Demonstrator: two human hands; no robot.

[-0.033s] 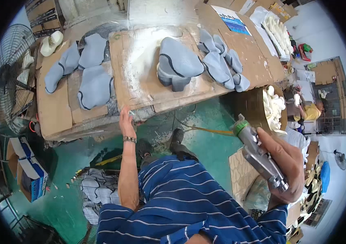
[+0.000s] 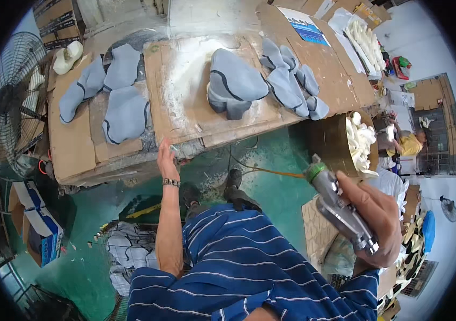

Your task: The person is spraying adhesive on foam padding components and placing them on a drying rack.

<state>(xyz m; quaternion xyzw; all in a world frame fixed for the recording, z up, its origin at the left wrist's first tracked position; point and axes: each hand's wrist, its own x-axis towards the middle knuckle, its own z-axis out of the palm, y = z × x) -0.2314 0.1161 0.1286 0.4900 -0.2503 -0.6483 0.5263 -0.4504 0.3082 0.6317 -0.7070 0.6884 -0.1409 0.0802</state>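
Note:
My right hand [image 2: 382, 222] is wrapped round a metal spray gun [image 2: 340, 211] with a green ring near its nozzle, held up at the right, apart from the table. At the table's front edge my left hand [image 2: 167, 165] reaches out with its fingers extended. A small pale thing shows by its fingertips, too small to name. Beyond it, a grey padded piece with a black strip [image 2: 237, 77] lies on top of other grey pieces, over white-dusted cardboard [image 2: 171, 115]. More grey pieces [image 2: 126, 114] lie to the left, and a group of smaller ones [image 2: 287, 88] to the right.
A large fan [image 2: 8, 99] stands at the far left, above an open carton [image 2: 35, 230]. A brown drum [image 2: 332, 140] with cream-coloured pieces stands right of the table. A wire basket [image 2: 102, 241] of grey pieces is on the green floor. Another person [image 2: 411, 144] is at the far right.
The spray gun in my right hand has shifted very slightly left and down. My left hand and the grey pieces look unmoved.

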